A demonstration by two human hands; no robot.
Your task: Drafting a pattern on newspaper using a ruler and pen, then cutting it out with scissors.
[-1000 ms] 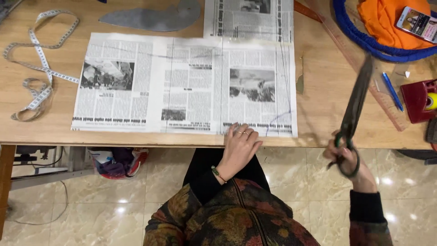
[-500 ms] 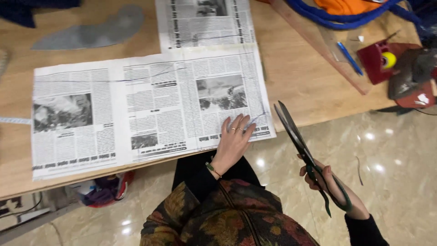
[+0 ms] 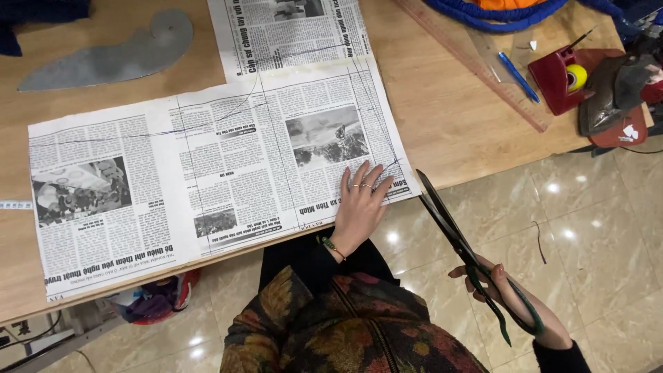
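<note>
A newspaper sheet (image 3: 207, 179) with pen lines drawn on it lies flat on the wooden table (image 3: 449, 117). My left hand (image 3: 359, 207) presses flat on its near right corner, fingers spread. My right hand (image 3: 514, 297) holds large dark scissors (image 3: 459, 242) by the handles, out past the table edge over the floor. The blade tips point at the sheet's right corner, just beside it. A second newspaper sheet (image 3: 290, 31) lies at the far side, partly under the first.
A grey curved template (image 3: 110, 59) lies at the far left. A long wooden ruler (image 3: 476, 65), a blue pen (image 3: 518, 76), a red tape dispenser (image 3: 563, 79) and an iron (image 3: 615, 97) sit at the right. Blue cord (image 3: 497, 14) lies along the top edge.
The view has shifted and closed in. My right hand has brought the scissors down and in, so the tips now sit beside the sheet's right corner. My left hand stays on the paper.
</note>
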